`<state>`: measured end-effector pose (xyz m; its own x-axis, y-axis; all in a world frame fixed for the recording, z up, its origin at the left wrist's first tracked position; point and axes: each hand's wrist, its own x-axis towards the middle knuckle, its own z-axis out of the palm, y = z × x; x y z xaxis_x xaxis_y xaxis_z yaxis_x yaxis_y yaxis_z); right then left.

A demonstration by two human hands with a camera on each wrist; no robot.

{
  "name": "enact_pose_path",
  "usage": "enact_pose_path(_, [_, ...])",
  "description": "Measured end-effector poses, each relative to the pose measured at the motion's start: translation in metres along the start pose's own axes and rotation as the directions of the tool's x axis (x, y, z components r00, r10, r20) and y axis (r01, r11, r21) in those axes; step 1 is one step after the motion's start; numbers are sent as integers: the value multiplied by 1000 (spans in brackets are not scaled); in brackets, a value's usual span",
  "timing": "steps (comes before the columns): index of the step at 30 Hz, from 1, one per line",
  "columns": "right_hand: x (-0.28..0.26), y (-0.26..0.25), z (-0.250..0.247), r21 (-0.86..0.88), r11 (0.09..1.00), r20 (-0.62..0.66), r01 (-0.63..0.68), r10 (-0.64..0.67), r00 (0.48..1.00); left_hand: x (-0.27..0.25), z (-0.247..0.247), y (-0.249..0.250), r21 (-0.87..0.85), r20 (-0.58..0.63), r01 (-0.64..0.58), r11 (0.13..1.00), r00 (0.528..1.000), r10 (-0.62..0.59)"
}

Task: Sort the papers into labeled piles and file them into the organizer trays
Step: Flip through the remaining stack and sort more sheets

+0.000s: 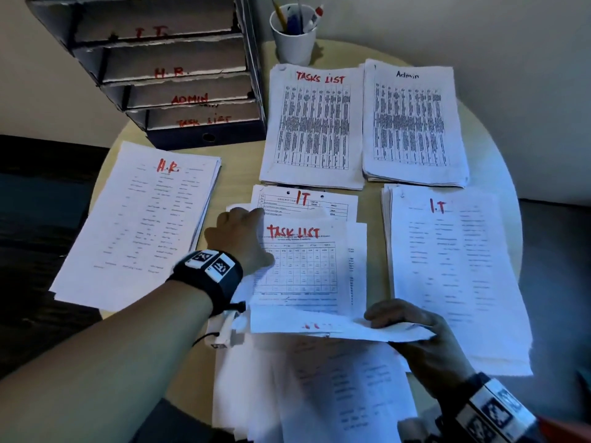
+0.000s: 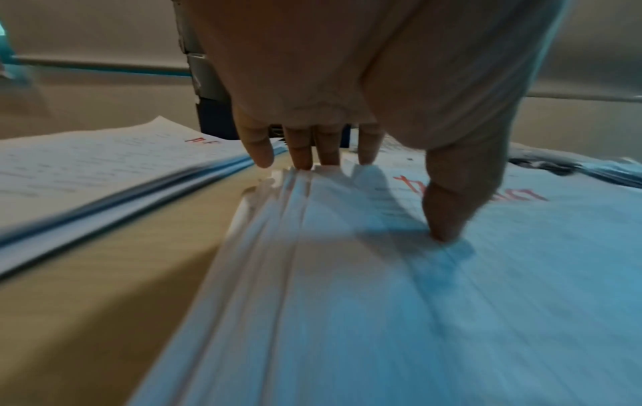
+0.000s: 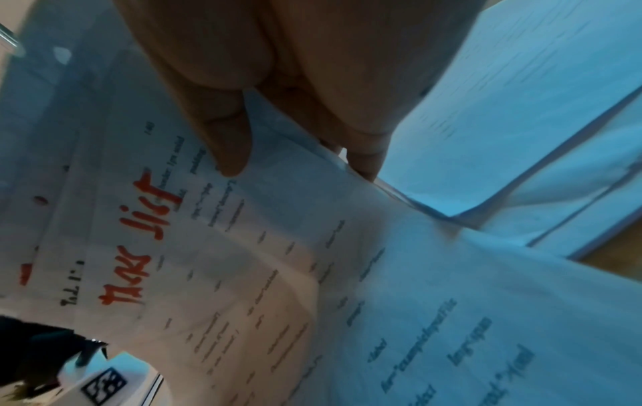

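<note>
An unsorted stack point(image 1: 319, 394) point(image 2: 382, 302) lies at the table's near centre. On top is a sheet marked TASK LIST point(image 1: 303, 270) point(image 3: 243, 261), with a sheet marked IT point(image 1: 307, 203) behind it. My left hand point(image 1: 252, 238) point(image 2: 378, 199) rests on the stack's far left corner, fingers straight and thumb pressing the top sheet. My right hand point(image 1: 393, 324) point(image 3: 298, 167) pinches the sheet's near right edge, thumb on top, and holds that edge lifted. Sorted piles lie around: H.R. point(image 1: 144, 225), TASKS LIST point(image 1: 313, 126), Admin point(image 1: 412, 123) and I.T point(image 1: 454, 270).
A dark stacked organizer point(image 1: 179, 71) stands at the back left, its trays marked I.T., H.R., ADMIN and TASK LIST. A white cup of pens point(image 1: 294, 36) stands behind the TASKS LIST pile. Bare strips of the round wooden table point(image 1: 236, 174) show between the piles.
</note>
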<state>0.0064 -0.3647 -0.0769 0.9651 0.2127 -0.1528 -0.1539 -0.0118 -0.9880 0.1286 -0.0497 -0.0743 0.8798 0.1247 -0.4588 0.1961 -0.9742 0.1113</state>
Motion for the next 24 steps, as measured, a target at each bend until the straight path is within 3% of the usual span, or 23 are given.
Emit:
enact_pose_path(4, [-3, 0, -2, -4, 1000, 16, 8, -8, 1000, 8, -9, -2, 27, 30, 16, 1000, 999, -17])
enact_pose_path(8, [-5, -2, -2, -53, 999, 26, 12, -10, 1000, 4, -5, -4, -39, -66, -1, 999, 998, -2])
enact_pose_path(14, [-4, 0, -5, -70, 998, 33, 0, 3, 999, -8, 6, -8, 69, -89, 1, 998, 996, 5])
enact_pose_path(21, [-1, -2, -3, -40, 999, 20, -17, 18, 1000, -13, 18, -15, -125, -156, -16, 992, 988, -3])
enact_pose_path(24, [0, -2, -2, -52, 999, 24, 3, -2, 1000, -15, 21, -18, -192, -252, -77, 978, 967, 26])
